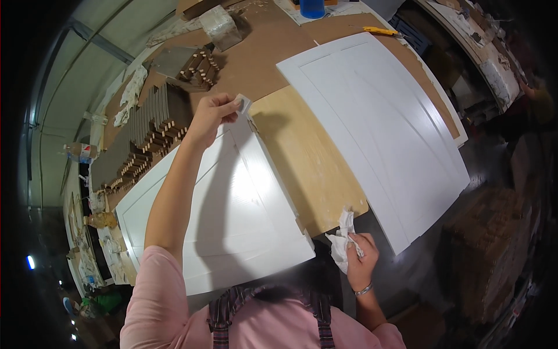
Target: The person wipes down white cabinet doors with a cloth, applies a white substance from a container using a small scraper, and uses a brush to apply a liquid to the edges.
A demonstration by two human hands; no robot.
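My left hand (216,115) is raised over the far right corner of a white panelled door (232,192). Between its thumb and fingers it pinches a small pale flat piece (244,105); I cannot make out its kind. My right hand (362,256), with a bracelet at the wrist, is closed around a crumpled white tissue (342,239) near the front edge. A tan board (308,163) lies between this door and a second white panelled door (378,128) on the right. My left arm casts a shadow across the left door.
Stacks of grey-brown panels with small pale pegs (154,119) stand at the left. A plastic-wrapped block (221,28), a yellow utility knife (381,31) and a blue container (312,8) lie at the back. Stacked brown material (482,250) stands at the lower right.
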